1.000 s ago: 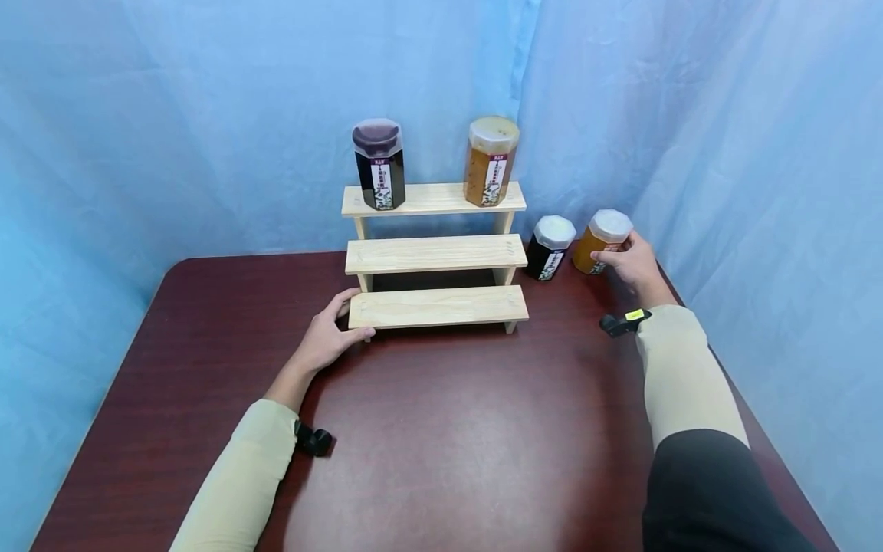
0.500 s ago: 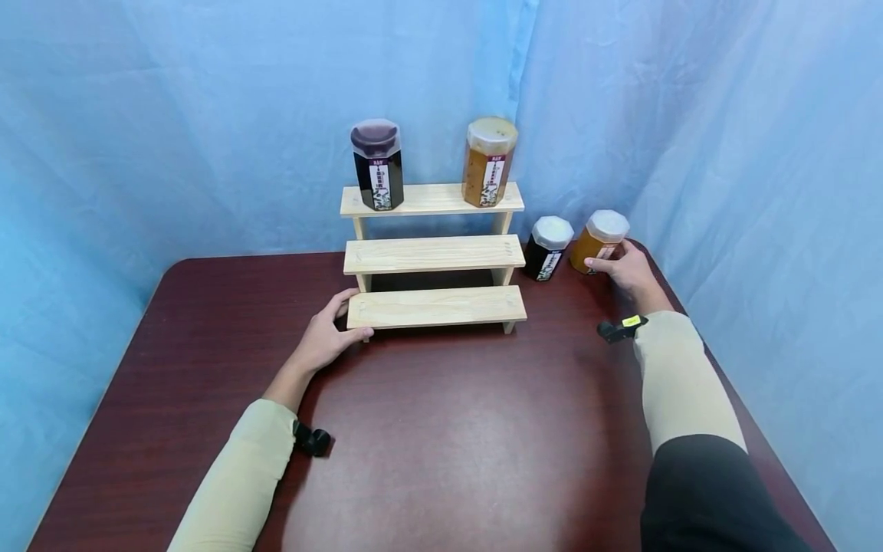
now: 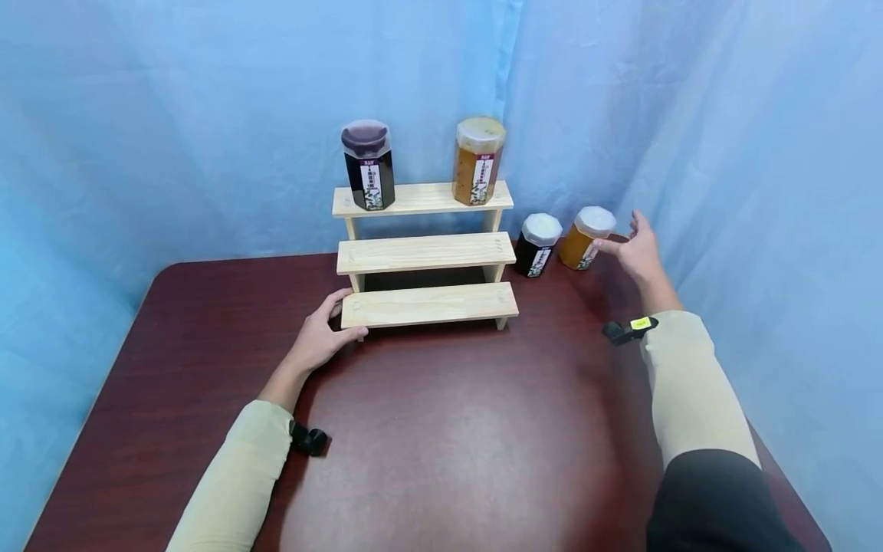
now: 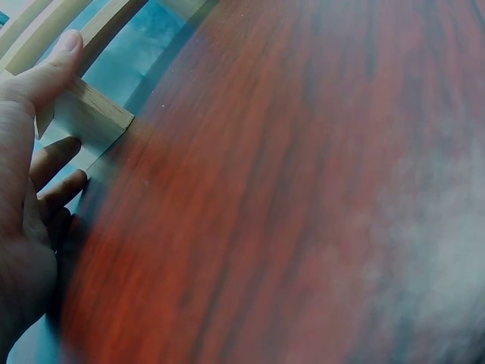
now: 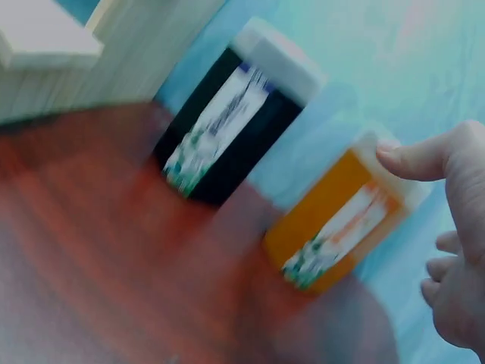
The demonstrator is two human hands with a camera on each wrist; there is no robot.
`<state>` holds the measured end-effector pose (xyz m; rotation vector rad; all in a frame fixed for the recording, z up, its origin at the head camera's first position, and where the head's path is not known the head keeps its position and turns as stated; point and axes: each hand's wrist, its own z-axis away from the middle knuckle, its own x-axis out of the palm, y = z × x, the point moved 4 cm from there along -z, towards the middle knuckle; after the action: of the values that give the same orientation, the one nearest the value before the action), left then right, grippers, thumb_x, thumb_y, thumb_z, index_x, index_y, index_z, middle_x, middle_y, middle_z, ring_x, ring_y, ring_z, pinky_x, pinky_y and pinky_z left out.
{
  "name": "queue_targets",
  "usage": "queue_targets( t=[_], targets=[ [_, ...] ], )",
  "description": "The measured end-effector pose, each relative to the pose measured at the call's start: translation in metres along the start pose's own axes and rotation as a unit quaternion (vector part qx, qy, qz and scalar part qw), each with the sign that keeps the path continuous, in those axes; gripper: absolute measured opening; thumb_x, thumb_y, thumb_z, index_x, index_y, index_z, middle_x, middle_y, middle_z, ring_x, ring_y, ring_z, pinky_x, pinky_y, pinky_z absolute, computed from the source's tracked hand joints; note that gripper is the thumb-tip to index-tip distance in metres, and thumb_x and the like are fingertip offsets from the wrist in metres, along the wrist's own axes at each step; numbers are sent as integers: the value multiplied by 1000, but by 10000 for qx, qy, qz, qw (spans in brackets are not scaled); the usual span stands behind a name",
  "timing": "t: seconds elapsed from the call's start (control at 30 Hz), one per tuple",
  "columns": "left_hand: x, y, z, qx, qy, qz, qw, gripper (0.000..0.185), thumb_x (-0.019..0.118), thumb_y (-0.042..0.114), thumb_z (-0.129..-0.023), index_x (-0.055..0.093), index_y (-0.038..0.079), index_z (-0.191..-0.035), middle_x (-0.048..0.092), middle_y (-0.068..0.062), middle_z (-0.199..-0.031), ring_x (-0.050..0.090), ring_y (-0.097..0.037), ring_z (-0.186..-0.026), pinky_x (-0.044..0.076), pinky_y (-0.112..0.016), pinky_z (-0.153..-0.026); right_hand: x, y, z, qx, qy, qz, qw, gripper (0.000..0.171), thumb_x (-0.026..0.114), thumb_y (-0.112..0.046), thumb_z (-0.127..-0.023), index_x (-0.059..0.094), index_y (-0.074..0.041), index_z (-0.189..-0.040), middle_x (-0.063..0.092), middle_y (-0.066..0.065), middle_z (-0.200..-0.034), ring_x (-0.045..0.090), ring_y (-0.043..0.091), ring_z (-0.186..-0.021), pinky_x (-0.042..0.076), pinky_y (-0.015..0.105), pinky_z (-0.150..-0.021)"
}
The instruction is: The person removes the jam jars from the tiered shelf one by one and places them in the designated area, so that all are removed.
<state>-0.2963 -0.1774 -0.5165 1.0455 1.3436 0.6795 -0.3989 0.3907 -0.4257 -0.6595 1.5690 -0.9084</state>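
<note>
From the head view, the right hand (image 3: 638,253) is spread open beside the orange jar (image 3: 582,238), its thumb tip touching the jar near the lid while the fingers stand loose and apart, gripping nothing. The orange jar stands upright on the table (image 3: 448,429) at the far right, just beside a dark jar (image 3: 535,244), both to the right of the wooden step rack (image 3: 424,253). On the rack's top step stand a tall dark jar (image 3: 369,165) and a tall amber jar (image 3: 474,161). The left hand (image 3: 319,337) rests on the table at the left end of the rack's lowest step, thumb along its front edge and fingers lying against its end.

In the left wrist view, the left hand (image 4: 30,197) lies relaxed, thumb laid on the step's corner (image 4: 91,114), fingers straight beneath it.

The right wrist view is blurred: the right hand (image 5: 455,250) shows a thumb pressing the orange jar (image 5: 341,224) just under its white lid, the other fingers loosely curled clear of it; the dark jar (image 5: 227,125) stands just beside.
</note>
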Motion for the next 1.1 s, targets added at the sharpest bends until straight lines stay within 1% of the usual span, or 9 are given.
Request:
queue_targets(
  t=[0.1, 0.2, 0.3, 0.4, 0.53, 0.6, 0.7, 0.83, 1.1],
  targets=[
    [-2, -2, 2, -63, 2, -16, 10000, 83, 83, 29, -86, 38, 21, -155, 56, -15, -144, 52, -28, -130, 34, -49, -104, -2, -26, 1, -171, 331, -223, 9991, 100, 75, -29, -92, 9, -6, -163, 14, 18, -167, 15, 31, -152, 17, 38, -120],
    [-3, -3, 3, -84, 34, -43, 9999, 84, 83, 32, -86, 37, 20, -155, 55, -15, -145, 51, -28, -132, 34, -50, -104, 5, -58, 6, -424, 410, -552, 9967, 90, 73, -26, -94, 18, -7, -162, 20, 13, -166, 18, 24, -152, 17, 33, -119],
    [-4, -3, 2, -80, 48, -61, 9999, 84, 83, 34, -85, 38, 20, -155, 55, -15, -145, 51, -28, -132, 34, -50, -105, 21, -91, 13, -740, 272, -873, 9931, 82, 74, -20, -93, 28, -9, -160, 30, 12, -163, 26, 21, -150, 22, 32, -118],
    [-4, -3, 1, -97, 48, -61, 9999, 84, 84, 35, -85, 39, 21, -154, 56, -14, -144, 51, -27, -132, 34, -50, -105, 42, -122, 18, -1099, 103, -1063, 9882, 77, 75, -15, -91, 36, -8, -157, 40, 15, -157, 36, 24, -145, 28, 34, -116],
    [-3, -3, -1, -129, 30, -78, 9999, 84, 83, 35, -85, 38, 21, -155, 55, -15, -145, 51, -28, -132, 34, -50, -105, 73, -155, 24, -1355, -221, -1270, 9823, 74, 74, -12, -92, 38, -3, -155, 44, 18, -153, 41, 30, -141, 34, 38, -113],
    [-3, -3, -1, -130, 28, -78, 9999, 83, 83, 34, -86, 38, 21, -155, 55, -15, -145, 51, -28, -132, 35, -50, -105, 86, -168, 26, -1357, -390, -1294, 9815, 74, 74, -13, -92, 37, -3, -155, 45, 18, -152, 43, 30, -140, 36, 38, -112],
    [-2, -3, -2, -115, 33, -70, 9999, 82, 83, 31, -86, 38, 21, -155, 55, -15, -145, 51, -29, -131, 35, -51, -104, 103, -181, 28, -1280, -521, -1237, 9827, 75, 74, -17, -92, 36, -4, -156, 45, 16, -152, 45, 30, -139, 40, 39, -109],
    [-1, -3, -2, -81, 8, -64, 9999, 82, 83, 30, -87, 38, 21, -155, 55, -15, -145, 51, -29, -131, 35, -51, -104, 118, -190, 28, -1102, -488, -1136, 9862, 78, 76, -26, -91, 38, -5, -155, 48, 15, -150, 48, 30, -136, 42, 39, -107],
    [0, -1, -1, -37, 57, -14, 10000, 81, 83, 28, -87, 39, 21, -154, 57, -16, -143, 53, -30, -129, 35, -50, -104, 135, -199, 22, -947, -370, -868, 9910, 77, 80, -36, -88, 45, -8, -151, 56, 11, -142, 54, 26, -129, 46, 34, -102]
  ],
)
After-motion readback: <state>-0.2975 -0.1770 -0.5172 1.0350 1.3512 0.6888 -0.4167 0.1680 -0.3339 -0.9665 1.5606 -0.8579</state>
